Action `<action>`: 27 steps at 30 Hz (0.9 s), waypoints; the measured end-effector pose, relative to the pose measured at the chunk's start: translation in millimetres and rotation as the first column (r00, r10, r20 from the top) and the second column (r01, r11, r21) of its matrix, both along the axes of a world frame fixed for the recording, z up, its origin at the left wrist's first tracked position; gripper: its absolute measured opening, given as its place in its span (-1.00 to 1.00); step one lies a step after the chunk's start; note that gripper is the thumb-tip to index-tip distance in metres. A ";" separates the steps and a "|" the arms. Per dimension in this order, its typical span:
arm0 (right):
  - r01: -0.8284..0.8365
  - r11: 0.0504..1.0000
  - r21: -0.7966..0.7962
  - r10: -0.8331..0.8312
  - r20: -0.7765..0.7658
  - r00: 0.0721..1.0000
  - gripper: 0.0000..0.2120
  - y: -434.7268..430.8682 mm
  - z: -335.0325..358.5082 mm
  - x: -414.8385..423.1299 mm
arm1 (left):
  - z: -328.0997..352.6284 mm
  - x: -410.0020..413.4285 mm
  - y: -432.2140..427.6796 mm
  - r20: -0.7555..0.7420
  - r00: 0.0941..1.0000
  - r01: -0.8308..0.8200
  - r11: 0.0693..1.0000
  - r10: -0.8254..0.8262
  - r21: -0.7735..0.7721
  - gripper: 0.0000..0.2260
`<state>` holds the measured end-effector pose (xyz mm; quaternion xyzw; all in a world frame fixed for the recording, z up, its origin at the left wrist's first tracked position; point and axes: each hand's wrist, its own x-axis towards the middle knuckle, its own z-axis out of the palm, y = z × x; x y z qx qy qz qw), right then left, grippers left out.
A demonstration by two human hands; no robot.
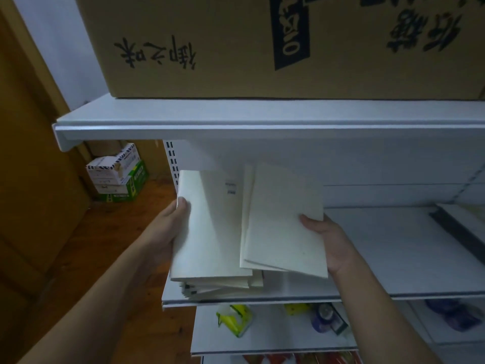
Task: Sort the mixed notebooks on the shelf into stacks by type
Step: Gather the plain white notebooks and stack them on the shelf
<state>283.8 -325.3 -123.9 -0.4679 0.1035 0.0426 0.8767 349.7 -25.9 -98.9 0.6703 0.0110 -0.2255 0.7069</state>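
Note:
A pile of cream-covered notebooks (210, 232) lies at the left end of the white middle shelf (393, 248). My left hand (168, 227) grips the pile's left edge, thumb on the top cover. My right hand (325, 237) holds two thin cream notebooks (283, 222) by their right edge, tilted and lifted slightly over the right side of the pile. Darker spines show at the bottom of the pile near the shelf's front lip.
A big cardboard box (262, 46) sits on the upper shelf (236, 119) just above my hands. The lower shelf holds a yellow packet (235, 320) and small jars (325, 319). Stacked cartons (118, 174) stand on the wooden floor at left.

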 end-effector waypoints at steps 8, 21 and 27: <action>-0.062 0.998 -0.006 0.062 -0.012 0.998 -0.70 4.1 -1.5 6.0 | 9.3 -5.5 7.6 0.027 0.997 0.066 0.996 -0.068 0.063 -0.70; 0.071 0.997 -0.008 -0.071 -0.051 0.996 -0.49 -13.8 -7.1 17.4 | 20.7 3.9 5.6 0.666 0.724 -0.254 0.827 -0.182 0.502 -0.72; -0.078 0.987 -0.137 0.053 -0.181 0.982 -0.78 31.9 -9.8 17.5 | -20.0 -14.1 4.8 0.450 0.879 -0.076 0.886 -0.157 0.457 -0.74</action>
